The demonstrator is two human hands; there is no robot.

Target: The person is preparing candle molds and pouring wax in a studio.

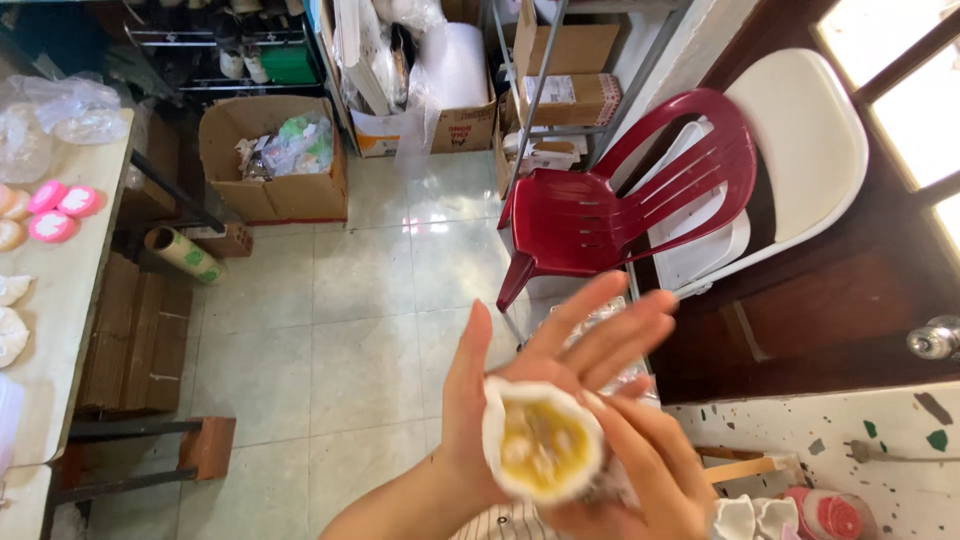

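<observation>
In the lower middle of the frame the left hand (520,385) is lying palm up, its forearm coming in from the bottom edge and its fingers stretching toward the upper right. Those fingers are lying straight and nearly together, slightly blurred, with the thumb standing apart on the left side and pointing up. The right hand (645,470) is coming in from the lower right corner, its fingers curling together around the right side of a round white dough piece (542,450).

The dough piece is sitting on the heel of the left palm, pinched between that palm and the right fingers. It is opening toward the camera like a shallow cup, so its face is tilting up and slightly left. It is nearly round, only a little longer from upper left to lower right. Its rim is looking thick, white and wavy, and a yellow filling is showing in the hollow. Under the right fingers something crinkled and clear is showing, but what it is cannot be told.

A dark red plastic chair (600,200) is standing in the upper right of the frame, and a pale table (70,290) with pink round pieces (60,210) is running along the left edge.
</observation>
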